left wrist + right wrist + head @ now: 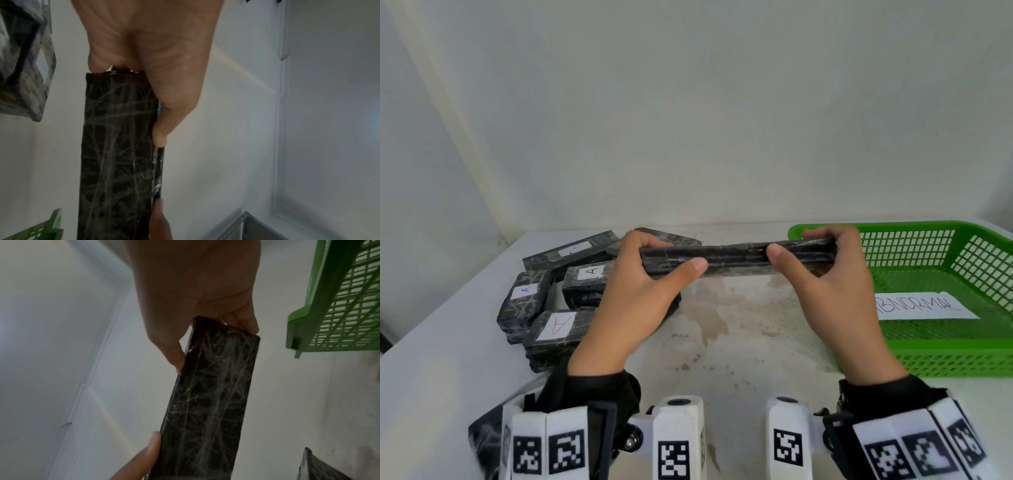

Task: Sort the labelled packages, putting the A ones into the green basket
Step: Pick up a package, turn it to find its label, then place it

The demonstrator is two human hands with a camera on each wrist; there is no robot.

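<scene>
A long flat black package (736,258) wrapped in clear film hangs level above the table, held by both hands. My left hand (643,274) pinches its left end between thumb and fingers. My right hand (825,267) pinches its right end beside the near-left corner of the green basket (941,356). No label shows on the held package (117,154) (209,402) in any view. Several black packages lie in a pile at the left; one (556,325) bears a red A, another (524,291) a blue A, a third (589,274) a black A.
A white paper reading ABNORMAL (924,305) lies on the basket's floor. The white table (739,342) is stained in the middle. A pale wall stands close behind it. Another wrapped package (486,438) sits at the table's near-left edge by my left wrist.
</scene>
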